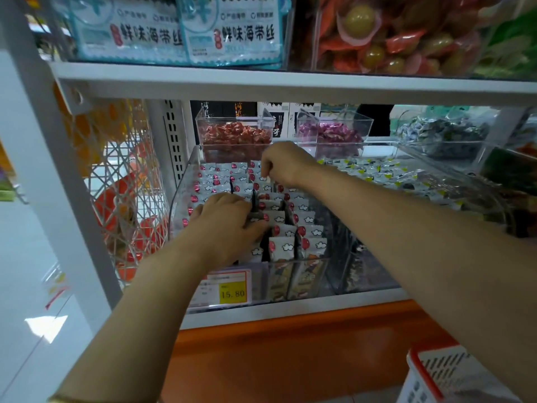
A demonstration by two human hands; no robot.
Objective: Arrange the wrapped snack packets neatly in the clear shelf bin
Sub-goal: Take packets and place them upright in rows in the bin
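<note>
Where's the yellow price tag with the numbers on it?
In the head view, the yellow price tag sits on the front of the clear bin, low and left of centre, just below the left hand.

Even, soft indoor light; white glare on the floor (43, 324); bowed, blurry edges
</note>
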